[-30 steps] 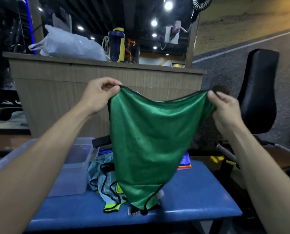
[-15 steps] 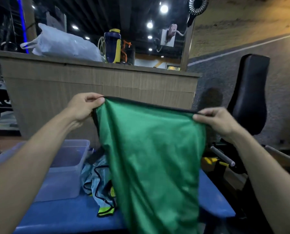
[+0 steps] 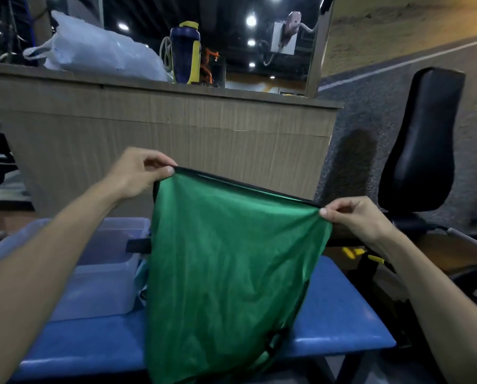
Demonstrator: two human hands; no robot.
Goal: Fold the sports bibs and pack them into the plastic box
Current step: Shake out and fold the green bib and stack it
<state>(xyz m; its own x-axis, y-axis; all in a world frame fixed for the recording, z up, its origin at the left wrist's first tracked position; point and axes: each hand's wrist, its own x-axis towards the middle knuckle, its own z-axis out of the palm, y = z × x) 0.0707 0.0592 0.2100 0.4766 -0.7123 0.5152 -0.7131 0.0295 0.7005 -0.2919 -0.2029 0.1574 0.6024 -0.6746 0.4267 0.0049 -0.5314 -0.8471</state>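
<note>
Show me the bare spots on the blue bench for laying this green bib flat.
Bare blue bench shows right of the hanging green bib, out to the bench's right edge, and a strip in front of the plastic box. Between box and bib it is crowded with other bibs.

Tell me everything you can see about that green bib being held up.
The green bib is a shiny, smooth-looking fabric with black trim along its edges. It hangs stretched by its top edge, the left hand pinching one corner and the right hand the other, which sits lower. It narrows downward, draping over the blue bench, hiding most of what lies behind.
</note>
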